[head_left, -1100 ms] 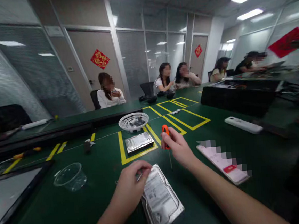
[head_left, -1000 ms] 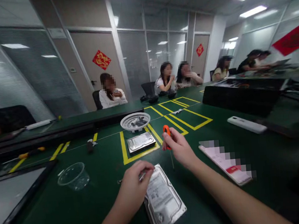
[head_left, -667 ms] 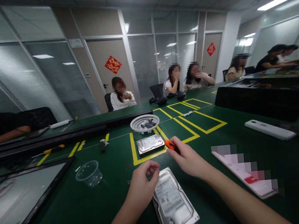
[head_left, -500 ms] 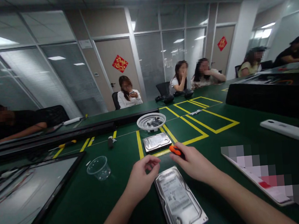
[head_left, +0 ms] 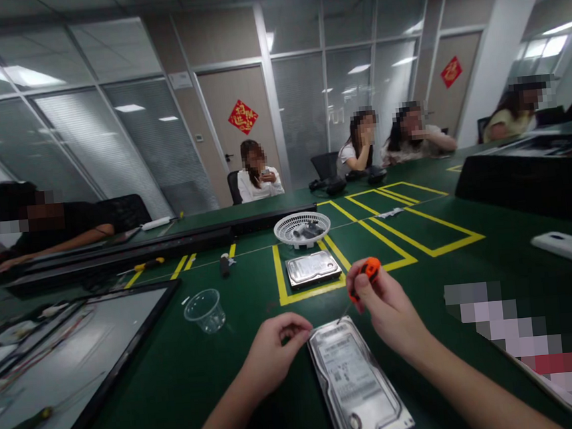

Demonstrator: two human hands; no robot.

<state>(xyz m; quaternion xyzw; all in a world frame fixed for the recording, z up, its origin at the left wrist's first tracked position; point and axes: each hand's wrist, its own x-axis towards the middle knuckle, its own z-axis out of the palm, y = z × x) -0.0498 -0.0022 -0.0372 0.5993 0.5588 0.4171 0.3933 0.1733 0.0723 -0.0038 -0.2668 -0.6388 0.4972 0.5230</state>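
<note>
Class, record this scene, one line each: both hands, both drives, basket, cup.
Left hand: fingertips at the near drive's far-left corner; contact unclear
Right hand: grips orange-and-black screwdriver, shaft angled toward that drive's far edge
Near drive: flat on green table
Second drive: beyond it, bordered by yellow tape
Basket: white, holding dark parts
Cup: clear, beyond and left of left hand

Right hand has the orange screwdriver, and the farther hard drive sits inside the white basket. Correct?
No: the head view shows the farther hard drive on the green table in front of the white basket. The right hand does hold the orange screwdriver.
</note>
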